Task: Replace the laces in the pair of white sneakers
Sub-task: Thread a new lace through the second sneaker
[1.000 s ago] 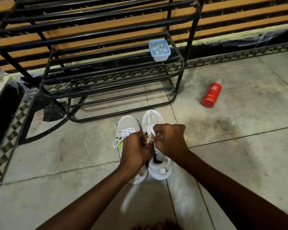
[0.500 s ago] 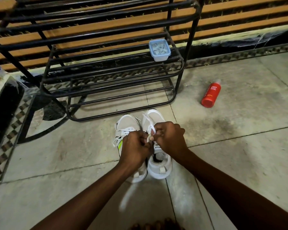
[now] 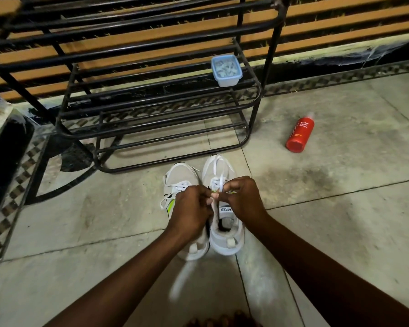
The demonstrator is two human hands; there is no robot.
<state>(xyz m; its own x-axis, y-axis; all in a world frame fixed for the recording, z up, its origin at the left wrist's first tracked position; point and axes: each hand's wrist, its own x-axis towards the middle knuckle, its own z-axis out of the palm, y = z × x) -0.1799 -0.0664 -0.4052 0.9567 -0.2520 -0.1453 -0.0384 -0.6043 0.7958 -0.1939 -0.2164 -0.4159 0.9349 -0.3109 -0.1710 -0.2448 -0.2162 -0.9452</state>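
Near the middle of the tiled floor (image 3: 340, 208), a pair of white sneakers (image 3: 224, 241) side by side, toes far, heels near, just in front of a black metal rack (image 3: 161, 109). Left hand (image 3: 190, 208) over the rear half of the left sneaker (image 3: 180, 175), fingers curled; right hand (image 3: 242, 199) over the tongue of the right sneaker (image 3: 219, 232), fingers curled too. Fingertips of both meeting above that tongue and pinching a white lace (image 3: 220, 171), running from the pinch toward the toe and looping there. Loose laces (image 3: 175, 187) across the left sneaker, one end hanging off its left side. Near the heels, a blurred white strip (image 3: 182, 279), too smeared to tell what. On a middle shelf of the rack, at its right end, a small blue-rimmed container (image 3: 226, 70) with pale contents. Far right on the floor, well apart from the sneakers, a red bottle (image 3: 299, 134) lying on its side.
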